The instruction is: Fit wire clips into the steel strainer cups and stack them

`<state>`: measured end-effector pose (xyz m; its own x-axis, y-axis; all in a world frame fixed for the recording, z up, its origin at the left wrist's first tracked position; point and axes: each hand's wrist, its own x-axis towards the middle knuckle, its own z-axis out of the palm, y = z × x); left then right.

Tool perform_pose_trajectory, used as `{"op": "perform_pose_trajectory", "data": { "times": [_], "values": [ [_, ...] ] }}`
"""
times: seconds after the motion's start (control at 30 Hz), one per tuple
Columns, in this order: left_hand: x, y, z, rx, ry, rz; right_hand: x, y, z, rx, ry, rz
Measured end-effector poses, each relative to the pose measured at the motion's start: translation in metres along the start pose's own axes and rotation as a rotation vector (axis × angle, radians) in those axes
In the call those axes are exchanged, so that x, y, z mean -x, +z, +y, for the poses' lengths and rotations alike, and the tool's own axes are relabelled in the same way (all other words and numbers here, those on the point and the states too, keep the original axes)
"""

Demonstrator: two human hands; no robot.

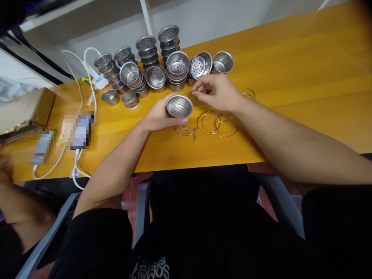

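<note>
"What do you see from the left?"

"First the bare forearm of another person [26, 203], then a cardboard box [24, 112] and 2 phones [82, 131] with white cables [95, 95], all on the wooden table [305, 77]. After them come the stacks of perforated metal cups [147, 50], standing behind my hands."

"And your left hand [158, 114]?"

"It is clamped on 1 perforated metal cup [179, 107], its open mouth up, in front of the stacks. Thin metal rings [220, 124] lie on the table, some just beside this cup, others farther right."

"Your right hand [222, 91]?"

"It is to the right of the held cup, near the stacks. Thumb and forefinger are together at the tips; I cannot tell if they pinch something thin."
</note>
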<state>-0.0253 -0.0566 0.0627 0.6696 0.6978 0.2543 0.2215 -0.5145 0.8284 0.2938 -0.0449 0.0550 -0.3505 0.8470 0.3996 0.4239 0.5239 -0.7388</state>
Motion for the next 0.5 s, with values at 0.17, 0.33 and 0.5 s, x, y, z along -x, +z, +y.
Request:
{"op": "perform_pose_trajectory", "data": {
  "times": [0.17, 0.33, 0.5],
  "values": [
    [0.001, -0.008, 0.0, -0.052, 0.012, 0.027, 0.002, 0.001, -0.004, -0.068, -0.079, 0.006],
    [0.002, -0.005, 0.006, -0.09, 0.051, -0.005, 0.003, 0.006, -0.013, -0.115, -0.111, -0.001],
    [0.003, -0.003, 0.008, -0.139, 0.022, -0.013, 0.003, 0.012, -0.016, -0.176, -0.068, -0.017]
  ]
}}
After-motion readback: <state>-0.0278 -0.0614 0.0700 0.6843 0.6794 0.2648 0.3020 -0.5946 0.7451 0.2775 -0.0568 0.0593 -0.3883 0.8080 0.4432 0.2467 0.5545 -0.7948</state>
